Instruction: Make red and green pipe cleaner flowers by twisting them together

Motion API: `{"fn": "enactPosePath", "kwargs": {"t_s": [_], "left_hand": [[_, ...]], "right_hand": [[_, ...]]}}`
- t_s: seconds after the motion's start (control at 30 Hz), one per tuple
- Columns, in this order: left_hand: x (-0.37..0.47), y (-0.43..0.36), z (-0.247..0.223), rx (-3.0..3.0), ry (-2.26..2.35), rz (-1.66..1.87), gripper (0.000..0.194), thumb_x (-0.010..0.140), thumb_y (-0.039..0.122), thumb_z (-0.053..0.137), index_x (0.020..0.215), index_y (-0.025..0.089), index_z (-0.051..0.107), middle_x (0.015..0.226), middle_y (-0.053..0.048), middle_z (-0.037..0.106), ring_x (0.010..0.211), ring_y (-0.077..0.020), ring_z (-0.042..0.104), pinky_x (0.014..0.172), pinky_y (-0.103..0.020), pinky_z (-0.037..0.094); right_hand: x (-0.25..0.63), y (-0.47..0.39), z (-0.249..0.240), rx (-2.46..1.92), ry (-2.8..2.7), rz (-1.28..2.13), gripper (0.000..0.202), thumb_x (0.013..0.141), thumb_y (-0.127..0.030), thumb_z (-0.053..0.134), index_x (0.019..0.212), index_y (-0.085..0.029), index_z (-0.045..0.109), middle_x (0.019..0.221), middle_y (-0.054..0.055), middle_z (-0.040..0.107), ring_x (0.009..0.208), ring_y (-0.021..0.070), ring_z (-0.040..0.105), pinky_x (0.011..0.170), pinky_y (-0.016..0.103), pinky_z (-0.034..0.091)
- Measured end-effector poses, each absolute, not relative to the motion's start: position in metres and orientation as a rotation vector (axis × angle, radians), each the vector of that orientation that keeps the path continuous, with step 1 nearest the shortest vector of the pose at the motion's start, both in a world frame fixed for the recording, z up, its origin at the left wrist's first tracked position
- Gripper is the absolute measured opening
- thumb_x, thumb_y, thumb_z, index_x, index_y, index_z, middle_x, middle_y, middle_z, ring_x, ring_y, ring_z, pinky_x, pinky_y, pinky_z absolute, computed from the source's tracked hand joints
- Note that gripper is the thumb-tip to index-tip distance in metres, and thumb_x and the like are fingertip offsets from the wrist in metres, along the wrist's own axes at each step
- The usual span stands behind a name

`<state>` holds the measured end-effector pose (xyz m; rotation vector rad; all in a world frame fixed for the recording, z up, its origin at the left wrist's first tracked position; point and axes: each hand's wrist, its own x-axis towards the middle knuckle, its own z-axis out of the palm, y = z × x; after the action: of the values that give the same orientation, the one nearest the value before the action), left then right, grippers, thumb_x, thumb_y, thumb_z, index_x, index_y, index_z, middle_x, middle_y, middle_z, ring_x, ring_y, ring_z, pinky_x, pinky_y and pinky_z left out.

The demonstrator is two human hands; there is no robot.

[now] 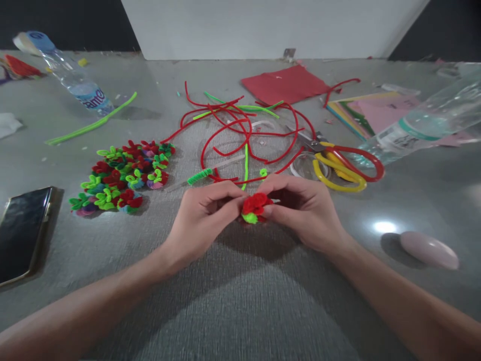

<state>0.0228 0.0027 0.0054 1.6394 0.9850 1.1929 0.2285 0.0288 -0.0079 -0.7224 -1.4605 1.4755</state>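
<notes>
Between my two hands is a small red and green pipe-cleaner flower (257, 204), a little above the grey table. My left hand (214, 213) pinches its left side, and my right hand (306, 208) grips it from the right with thumb and fingers. Just beyond my hands lies a tangle of loose red pipe cleaners (250, 131) with a few green ones among them. A green pipe-cleaner coil (200, 176) wound on a thin stick sits past my left hand. To the left is a cluster of finished pipe-cleaner pieces (114, 180) in red, green, blue and purple.
Red-and-yellow-handled scissors (340, 163) lie beyond my right hand, near a clear bottle (417, 125) and coloured paper sheets (383, 108). Red felt (283, 84) is at the back. A phone (26, 233) and another bottle (77, 80) are left; a pinkish mouse-shaped object (429, 249) is right.
</notes>
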Motion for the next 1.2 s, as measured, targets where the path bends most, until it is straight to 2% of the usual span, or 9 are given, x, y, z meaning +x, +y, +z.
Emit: {"fn": "enactPosePath", "kwargs": {"t_s": [0.1, 0.2, 0.3, 0.47, 0.7, 0.9, 1.2], "left_hand": [[0.0230, 0.0009, 0.0030, 1.570, 0.995, 1.237, 0.012, 0.097, 0.022, 0.068, 0.105, 0.019, 0.077, 0.085, -0.003, 0.079, 0.070, -0.0147, 0.076, 0.063, -0.024, 0.066], [0.0231, -0.0013, -0.0005, 1.697, 1.017, 1.283, 0.029, 0.089, 0.017, 0.077, 0.117, 0.021, 0.072, 0.095, -0.002, 0.079, 0.081, -0.0161, 0.078, 0.072, -0.025, 0.068], [0.0221, -0.0018, -0.0019, 1.908, 1.083, 1.298, 0.020, 0.091, 0.011, 0.073, 0.107, 0.023, 0.071, 0.092, 0.001, 0.078, 0.078, -0.0137, 0.076, 0.074, -0.025, 0.066], [0.0196, -0.0008, 0.0006, 2.084, 1.178, 1.295, 0.012, 0.097, 0.013, 0.069, 0.092, 0.024, 0.069, 0.085, 0.003, 0.077, 0.071, -0.0125, 0.073, 0.071, -0.026, 0.063], [0.0195, -0.0002, -0.0007, 2.074, 1.220, 1.258, 0.009, 0.094, 0.014, 0.071, 0.096, 0.022, 0.069, 0.088, 0.001, 0.077, 0.073, -0.0132, 0.072, 0.073, -0.027, 0.062], [0.0208, -0.0015, 0.0012, 2.095, 1.242, 1.196, 0.012, 0.097, 0.012, 0.067, 0.089, 0.021, 0.068, 0.083, 0.001, 0.075, 0.071, -0.0124, 0.069, 0.071, -0.026, 0.057], [0.0268, -0.0019, -0.0006, 1.784, 1.174, 1.198, 0.013, 0.098, 0.014, 0.066, 0.086, 0.019, 0.063, 0.074, 0.004, 0.064, 0.062, -0.0087, 0.058, 0.056, -0.018, 0.050]], "right_hand": [[0.2272, 0.0297, -0.0085, -0.819, -1.396, 1.482, 0.016, 0.082, -0.020, 0.091, 0.092, -0.020, 0.078, 0.083, 0.000, 0.076, 0.067, 0.0106, 0.071, 0.059, 0.020, 0.062], [0.2263, 0.0305, -0.0099, -0.830, -1.376, 1.513, 0.021, 0.080, -0.021, 0.093, 0.091, -0.019, 0.075, 0.082, -0.001, 0.074, 0.065, 0.0097, 0.069, 0.056, 0.019, 0.061], [0.2262, 0.0306, -0.0116, -0.792, -1.357, 1.583, 0.021, 0.081, -0.021, 0.092, 0.091, -0.018, 0.073, 0.081, -0.001, 0.074, 0.066, 0.0095, 0.069, 0.058, 0.019, 0.063], [0.2267, 0.0300, -0.0131, -0.739, -1.293, 1.694, 0.018, 0.087, -0.020, 0.086, 0.101, -0.019, 0.075, 0.084, -0.001, 0.075, 0.071, 0.0100, 0.072, 0.063, 0.019, 0.066], [0.2249, 0.0300, -0.0110, -0.745, -1.364, 1.665, 0.018, 0.086, -0.019, 0.085, 0.102, -0.018, 0.076, 0.088, 0.000, 0.074, 0.071, 0.0102, 0.070, 0.062, 0.020, 0.066], [0.2237, 0.0274, -0.0073, -0.828, -1.416, 1.641, 0.012, 0.087, -0.017, 0.080, 0.096, -0.018, 0.072, 0.087, 0.000, 0.070, 0.072, 0.0100, 0.066, 0.062, 0.020, 0.065], [0.2222, 0.0274, -0.0127, -0.853, -1.415, 1.650, 0.015, 0.084, -0.007, 0.073, 0.093, -0.018, 0.069, 0.085, -0.002, 0.067, 0.073, 0.0084, 0.064, 0.065, 0.018, 0.063]]}}
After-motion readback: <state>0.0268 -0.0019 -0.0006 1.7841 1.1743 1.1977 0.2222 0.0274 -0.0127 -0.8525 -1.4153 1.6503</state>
